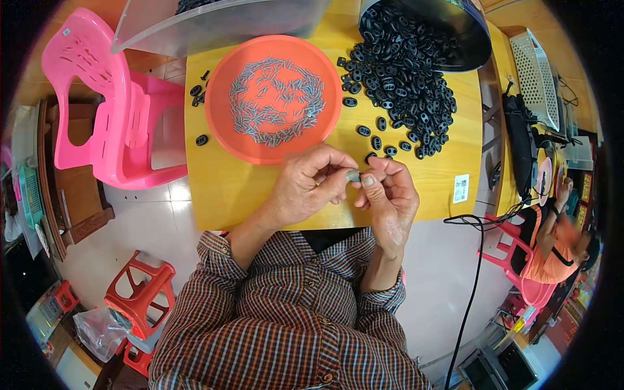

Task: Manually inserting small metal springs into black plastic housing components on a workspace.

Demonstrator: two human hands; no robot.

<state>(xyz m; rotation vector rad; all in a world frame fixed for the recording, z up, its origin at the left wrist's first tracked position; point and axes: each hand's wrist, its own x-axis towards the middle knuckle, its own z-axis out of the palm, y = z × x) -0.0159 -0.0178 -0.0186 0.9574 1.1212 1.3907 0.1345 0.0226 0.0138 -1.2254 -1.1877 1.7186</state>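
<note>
My left hand (312, 181) and my right hand (391, 200) meet above the near part of the yellow table, fingertips pinched together. Whatever small piece sits between the thumbs is mostly covered by the fingers, so its kind cannot be made out. Just beyond my hands is an orange-red round tray (281, 155), with many small silver screws (257, 116) scattered in a rough ring. Small black oval pieces with two holes (416, 97) spill in a heap from a tipped dark tub (484, 39) at the far right. A few loose ones lie close to my right fingers.
A clear plastic bin (214, 29) stands at the far left of the yellow table (260, 211). More black pieces (201, 140) lie left of the tray. A pink chair (110, 110) and red stools (143, 292) are at left. A black cable (478, 266) hangs at right; another person (552, 260) sits beyond.
</note>
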